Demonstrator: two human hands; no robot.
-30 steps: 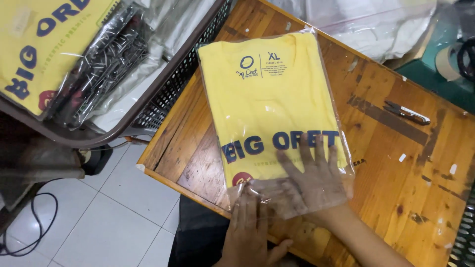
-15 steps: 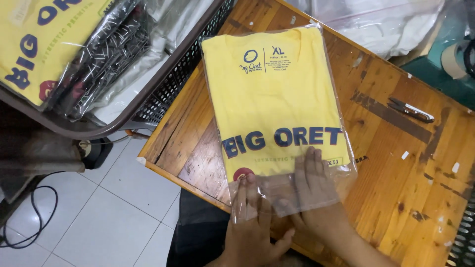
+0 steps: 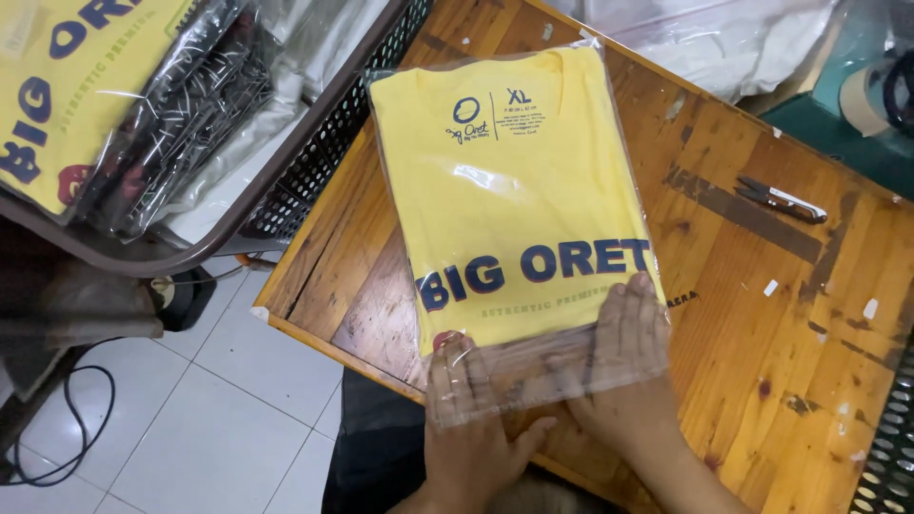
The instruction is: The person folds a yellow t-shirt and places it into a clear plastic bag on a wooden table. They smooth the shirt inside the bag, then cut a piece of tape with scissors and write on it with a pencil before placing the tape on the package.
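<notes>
A folded yellow T-shirt with dark blue lettering lies in a clear plastic bag [image 3: 514, 200] on the wooden table [image 3: 752, 314]. My left hand [image 3: 473, 419] lies flat on the bag's near open end, fingers over the loose plastic flap. My right hand [image 3: 624, 371] presses flat on the bag's near right corner, fingers spread across the shirt's lower edge. Neither hand grips anything; both rest on the plastic.
A dark mesh basket [image 3: 314, 162] at the left holds more bagged shirts, one yellow [image 3: 67, 86] and one dark patterned [image 3: 181, 114]. Small snips [image 3: 781, 200] lie on the table's far right. Crumpled clear plastic [image 3: 724, 38] sits beyond the table. White floor tiles and a cable [image 3: 67, 428] lie below left.
Both hands have shifted a little on the bag's near end: the left hand has moved up onto the flap, and the right hand has drawn closer to the edge.
</notes>
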